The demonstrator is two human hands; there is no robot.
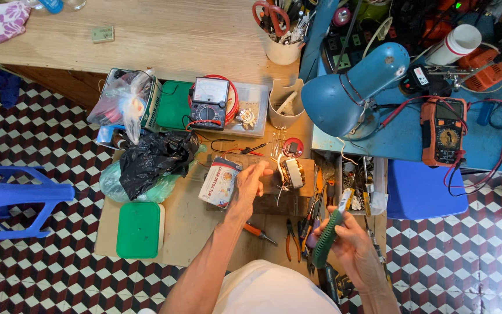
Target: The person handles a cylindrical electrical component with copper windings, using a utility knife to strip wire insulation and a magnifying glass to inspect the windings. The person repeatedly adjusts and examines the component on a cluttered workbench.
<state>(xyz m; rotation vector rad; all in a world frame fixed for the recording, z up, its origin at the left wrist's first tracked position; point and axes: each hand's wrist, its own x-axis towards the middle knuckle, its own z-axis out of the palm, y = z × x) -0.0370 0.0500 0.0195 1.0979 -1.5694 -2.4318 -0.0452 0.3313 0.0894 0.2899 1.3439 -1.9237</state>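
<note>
green-handled tool (328, 237) gripped in right hand (350, 244), low over the cluttered surface (193, 221) (pliers (290, 238) just beside). left hand (251, 183) open, fingers loosely spread, hovering beside small transformer (291, 173), near white carton (220, 182).

We look down on a floor (47, 273) of red, white and black cube-pattern tiles that fills the lower half of the scene. At twelve o'clock stands a pale wooden table (175, 35), its grain lit evenly. At three o'clock a blue work surface (495, 154) joins it, and a blue desk lamp (352, 87) leans over their meeting edge. At nine o'clock a blue plastic stool (13, 200) juts in from the side. A sheet of brown cardboard (190, 229) lies flat on the tiles at six o'clock.
</note>
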